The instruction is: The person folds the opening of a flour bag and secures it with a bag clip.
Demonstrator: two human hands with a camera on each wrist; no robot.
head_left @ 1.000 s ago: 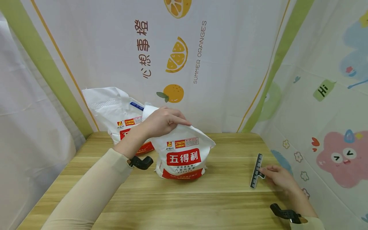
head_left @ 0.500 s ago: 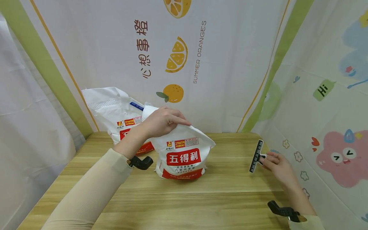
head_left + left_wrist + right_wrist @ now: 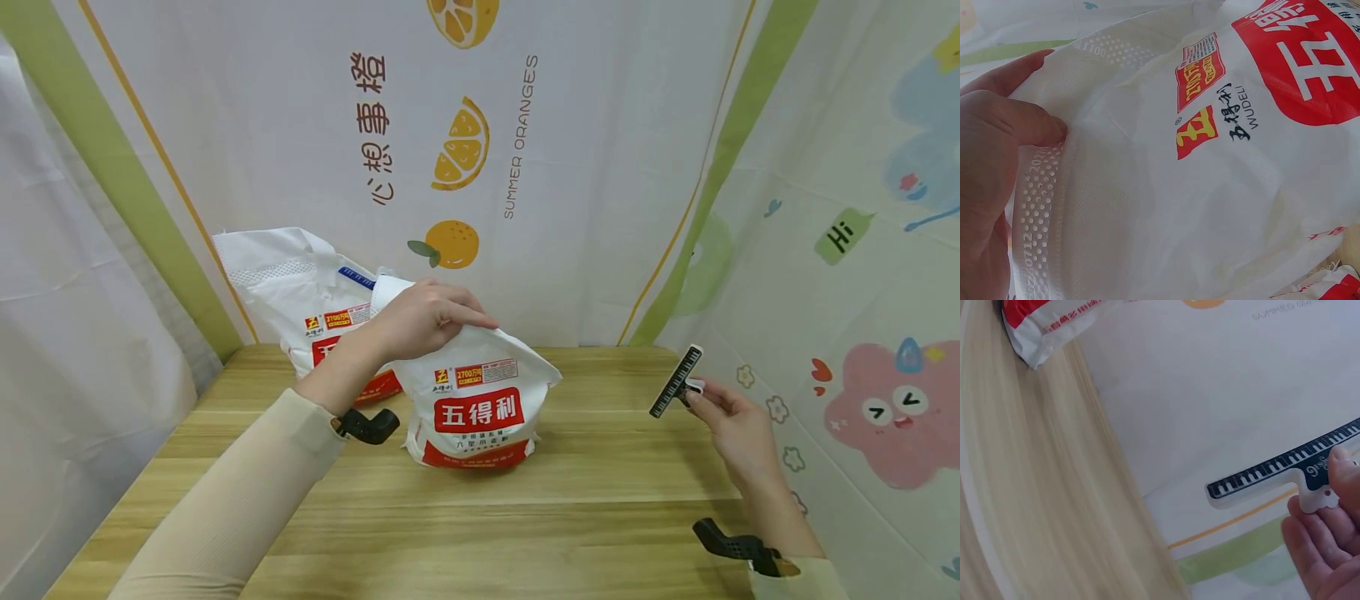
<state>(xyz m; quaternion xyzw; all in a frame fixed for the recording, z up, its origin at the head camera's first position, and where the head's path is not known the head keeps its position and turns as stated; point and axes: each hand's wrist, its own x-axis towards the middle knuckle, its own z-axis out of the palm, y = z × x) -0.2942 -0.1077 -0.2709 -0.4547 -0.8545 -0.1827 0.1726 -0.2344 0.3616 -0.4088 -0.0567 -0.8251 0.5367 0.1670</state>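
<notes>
A white flour bag (image 3: 480, 408) with red printing stands upright at the middle of the table. My left hand (image 3: 427, 317) grips its folded top edge; in the left wrist view the thumb (image 3: 1035, 125) presses on the fold beside a dotted band. Over the table's right side, my right hand (image 3: 738, 421) pinches the handle of a black-and-white clip (image 3: 677, 382) with a piano-key pattern. The right wrist view shows the clip (image 3: 1279, 465) held by its tab between thumb and fingers, its long bar pointing away from the hand.
Behind and left of the gripped bag stands a second flour bag (image 3: 285, 283), with a blue clip (image 3: 356, 277) at its top. A printed curtain (image 3: 570, 250) rises along the table's back edge. Another patterned curtain (image 3: 817, 333) lines the right side.
My right hand has lifted the black-and-white clip up and away from the right part of the table, and the clip has tilted. The left hand and the bag have stayed still.
</notes>
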